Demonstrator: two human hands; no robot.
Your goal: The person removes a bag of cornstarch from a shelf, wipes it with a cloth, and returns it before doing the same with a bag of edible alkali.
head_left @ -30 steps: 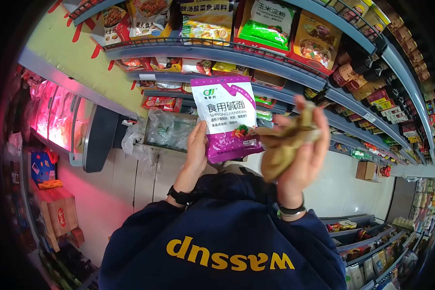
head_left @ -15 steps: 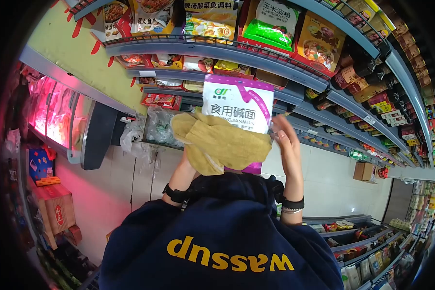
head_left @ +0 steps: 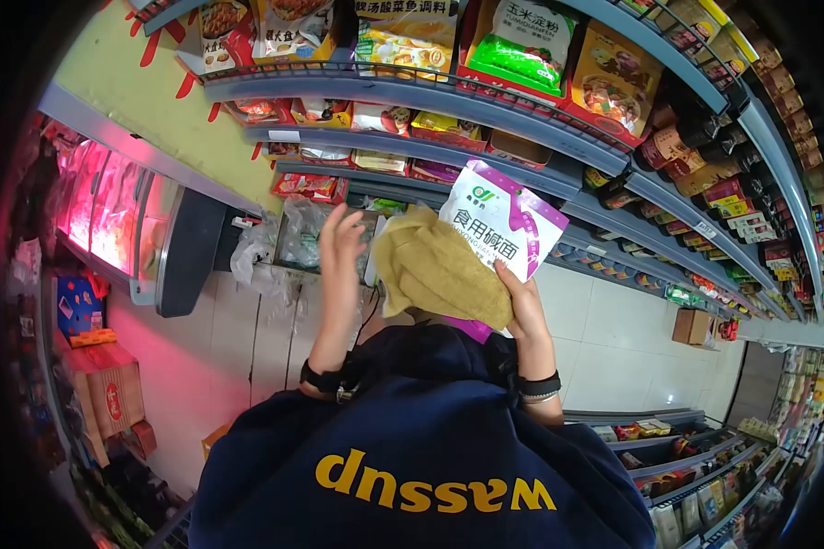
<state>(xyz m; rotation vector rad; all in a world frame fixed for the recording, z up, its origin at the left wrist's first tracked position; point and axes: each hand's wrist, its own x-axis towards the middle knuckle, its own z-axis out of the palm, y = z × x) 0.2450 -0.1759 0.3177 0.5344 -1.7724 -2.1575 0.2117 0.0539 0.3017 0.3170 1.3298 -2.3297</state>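
Purple-white pouch (head_left: 508, 224) and yellow cloth (head_left: 435, 270) held up.
Both are gripped by the right hand (head_left: 522, 306); the left hand (head_left: 339, 242) is spread open alongside.

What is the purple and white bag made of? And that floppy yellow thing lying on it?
The bag, held in the right hand, looks like thin plastic film: smooth, slightly shiny, with the print straight on it. The yellow thing looks like a soft cloth: dull, not shiny, and it drapes in creases and folds. Which fibre it is, I cannot tell.
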